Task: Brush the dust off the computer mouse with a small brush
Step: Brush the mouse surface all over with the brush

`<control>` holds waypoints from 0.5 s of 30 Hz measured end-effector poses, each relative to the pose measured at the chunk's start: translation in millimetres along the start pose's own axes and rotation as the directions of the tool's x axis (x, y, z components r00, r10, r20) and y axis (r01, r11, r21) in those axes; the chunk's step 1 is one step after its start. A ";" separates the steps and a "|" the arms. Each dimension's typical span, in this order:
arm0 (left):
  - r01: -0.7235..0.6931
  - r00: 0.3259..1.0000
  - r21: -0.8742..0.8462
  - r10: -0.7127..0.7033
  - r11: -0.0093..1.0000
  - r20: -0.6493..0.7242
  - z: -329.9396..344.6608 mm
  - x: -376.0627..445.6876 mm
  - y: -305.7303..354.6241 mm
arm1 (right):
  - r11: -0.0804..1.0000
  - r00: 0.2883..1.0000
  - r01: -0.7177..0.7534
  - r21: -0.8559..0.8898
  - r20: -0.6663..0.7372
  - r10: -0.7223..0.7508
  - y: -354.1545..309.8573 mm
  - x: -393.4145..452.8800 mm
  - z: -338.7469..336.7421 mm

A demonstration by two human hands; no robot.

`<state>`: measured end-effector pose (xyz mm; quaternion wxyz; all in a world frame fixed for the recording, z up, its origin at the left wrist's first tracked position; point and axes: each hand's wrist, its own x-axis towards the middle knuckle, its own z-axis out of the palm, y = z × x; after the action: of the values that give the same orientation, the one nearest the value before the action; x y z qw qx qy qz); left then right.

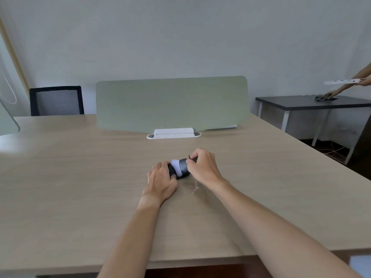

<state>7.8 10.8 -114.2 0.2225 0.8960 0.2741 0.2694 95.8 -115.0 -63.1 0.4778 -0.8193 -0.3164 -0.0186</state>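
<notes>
On the light wooden desk [80,177], the left hand [160,181] grips the black computer mouse [173,171] near the middle. White bristles of the small brush [181,166] touch the mouse's top. The right hand [203,167] pinches the brush's dark handle. White dust specks [194,187] lie just beside the mouse.

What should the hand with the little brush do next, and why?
Probably sweep the brush across the mouse toward the right. The right hand grips it with the white bristles already on the mouse, the left hand holds the mouse steady, and pale specks lie on the desk at that side.
</notes>
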 end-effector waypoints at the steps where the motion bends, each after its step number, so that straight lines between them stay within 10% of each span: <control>1: -0.002 1.000 -0.004 0.002 1.000 -0.004 -0.4 -0.5 -0.1 | 1.000 1.000 -0.002 -0.010 0.015 0.002 0.5 -0.7 2.7; 15: 0.010 1.000 0.050 -0.010 0.999 0.004 -3.6 -4.6 5.7 | 0.995 0.996 -0.080 -0.065 -0.039 0.077 0.1 5.0 -6.4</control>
<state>4.5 4.7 -110.1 0.2021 0.9004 0.2847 0.2596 101.6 -117.6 -58.1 0.4564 -0.8461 -0.2743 -0.0253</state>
